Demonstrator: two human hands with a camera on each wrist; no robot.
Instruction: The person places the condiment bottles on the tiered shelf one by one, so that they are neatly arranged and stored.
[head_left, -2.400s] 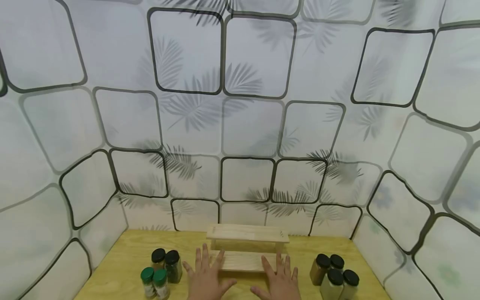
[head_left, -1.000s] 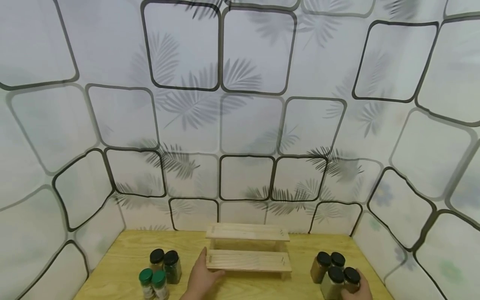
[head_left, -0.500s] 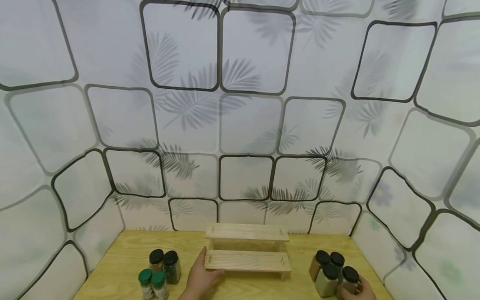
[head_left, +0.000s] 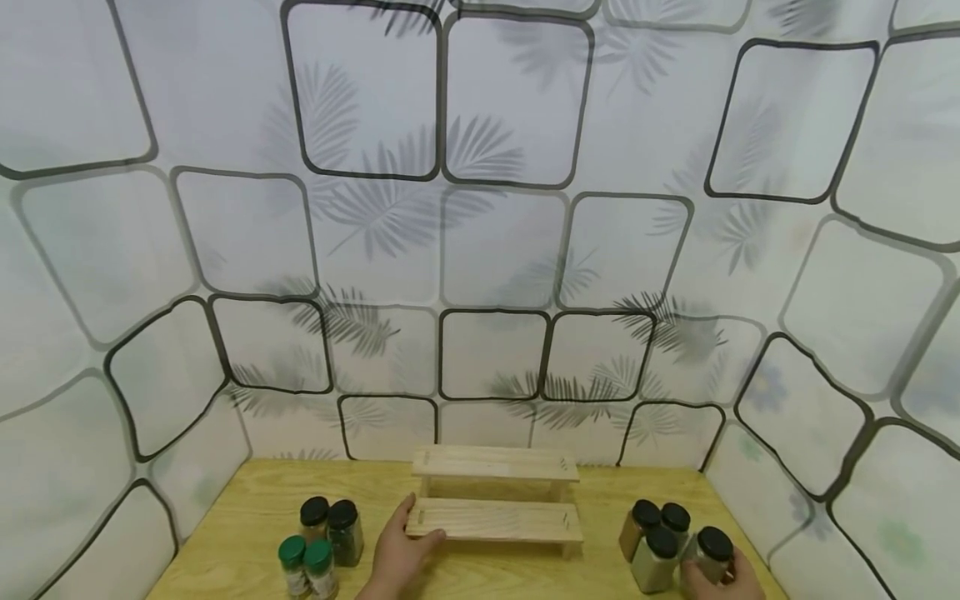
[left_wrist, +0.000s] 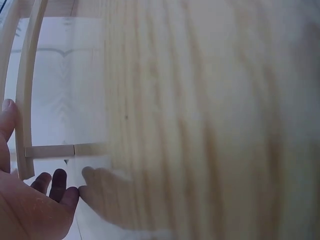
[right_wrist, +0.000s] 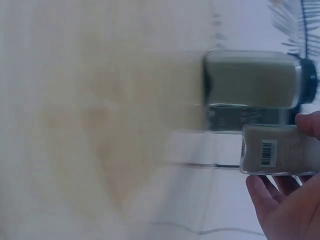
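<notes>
A two-tier wooden shelf [head_left: 495, 521] stands mid-table in the head view. My left hand [head_left: 396, 552] grips the left end of its lower step. In the left wrist view that hand [left_wrist: 35, 205] has its thumb on one side of the plank [left_wrist: 24, 100] and its curled fingers on the other. At the right, my right hand [head_left: 726, 583] holds a square glass spice jar [head_left: 711, 550] with a black lid. The right wrist view shows the held jar [right_wrist: 275, 150], with a barcode label, raised off the table, its base above that of the neighbouring jar [right_wrist: 252, 80].
Three black-lidded jars [head_left: 654, 562] stand close together, just left of the held one. On the table's left are two black-lidded jars [head_left: 345, 537] and two smaller green-lidded shakers [head_left: 321, 571]. Patterned cloth [head_left: 495, 358] encloses the wooden table [head_left: 225, 533] behind and at both sides.
Both hands have parted from in front of the shelf. My left hand has taken hold of its left end; my right has gripped the front-right jar and lifted it away from the group.
</notes>
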